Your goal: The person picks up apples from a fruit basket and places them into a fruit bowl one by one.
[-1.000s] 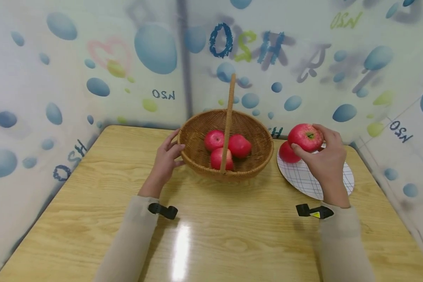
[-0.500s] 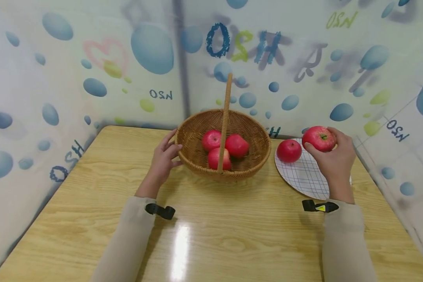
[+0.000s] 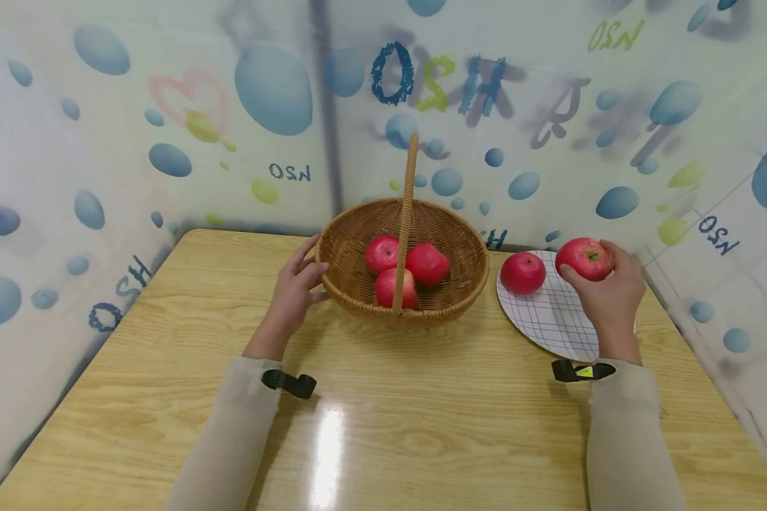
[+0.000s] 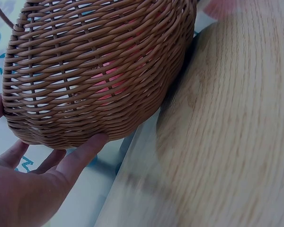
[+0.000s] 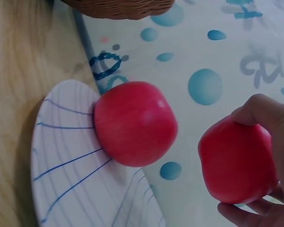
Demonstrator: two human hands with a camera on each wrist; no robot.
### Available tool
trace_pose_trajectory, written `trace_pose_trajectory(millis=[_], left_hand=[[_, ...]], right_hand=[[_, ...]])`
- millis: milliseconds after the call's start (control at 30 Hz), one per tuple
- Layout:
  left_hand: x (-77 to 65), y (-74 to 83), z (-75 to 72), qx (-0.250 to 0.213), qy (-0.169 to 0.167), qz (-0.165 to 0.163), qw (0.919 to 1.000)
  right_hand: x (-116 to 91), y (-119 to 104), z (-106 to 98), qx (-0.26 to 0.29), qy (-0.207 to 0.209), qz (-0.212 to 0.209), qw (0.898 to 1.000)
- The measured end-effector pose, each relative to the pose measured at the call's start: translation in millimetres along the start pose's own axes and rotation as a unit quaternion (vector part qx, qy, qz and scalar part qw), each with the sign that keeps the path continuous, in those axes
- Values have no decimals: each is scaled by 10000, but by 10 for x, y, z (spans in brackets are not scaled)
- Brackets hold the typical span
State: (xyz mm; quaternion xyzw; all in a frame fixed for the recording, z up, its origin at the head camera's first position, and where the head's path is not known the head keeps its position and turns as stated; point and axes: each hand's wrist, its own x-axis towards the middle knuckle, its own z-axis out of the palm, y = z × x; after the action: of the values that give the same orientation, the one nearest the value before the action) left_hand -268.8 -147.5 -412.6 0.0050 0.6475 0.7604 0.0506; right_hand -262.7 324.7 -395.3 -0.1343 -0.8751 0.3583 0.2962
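Observation:
My left hand (image 3: 294,287) holds the left side of a brown wicker basket (image 3: 450,301), fingers at its rim and thumb lower on the outer wall. The left wrist view shows the woven side of the basket (image 4: 85,94) against the fingertips. Inside lie three red apples, one (image 3: 428,264) to the right of the handle. Over at the right, my right hand (image 3: 610,301) grips another red apple (image 3: 584,260) between thumb and fingers, over a white plate (image 3: 552,323) with a checked line pattern. A second apple (image 5: 135,124) sits on the plate, left of the held one (image 5: 239,163).
The basket's tall arched handle (image 3: 410,177) stands up across its middle. Beneath everything is a light wooden table (image 3: 434,419), its back edge close to a wall covering (image 3: 281,92) printed with blue drops and letters.
My right hand has moved right with its apple, away from the other apple, then lowered slightly over the plate. The left hand stays at the basket; the view shifts a little.

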Motion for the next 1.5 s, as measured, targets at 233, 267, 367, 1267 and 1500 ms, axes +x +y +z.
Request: trace_pose_trajectory(millis=[233, 267, 367, 1267, 1500], left_hand=[[-2, -8, -13, 17, 7, 15, 10000], [-5, -8, -12, 23, 6, 16, 10000], [-10, -8, -9, 27, 20, 17, 10000], [-12, -8, -5, -4, 5, 12, 10000], [-1, -6, -9, 9, 3, 3, 10000]], right_hand=[[11, 186, 111, -4, -311, 225, 9993], [11, 206, 122, -21, -335, 257, 9991], [14, 257, 148, -3, -356, 332, 9988], [-35, 521, 338, 154, -731, 943, 9927], [-29, 512, 333, 110, -975, 961, 9905]])
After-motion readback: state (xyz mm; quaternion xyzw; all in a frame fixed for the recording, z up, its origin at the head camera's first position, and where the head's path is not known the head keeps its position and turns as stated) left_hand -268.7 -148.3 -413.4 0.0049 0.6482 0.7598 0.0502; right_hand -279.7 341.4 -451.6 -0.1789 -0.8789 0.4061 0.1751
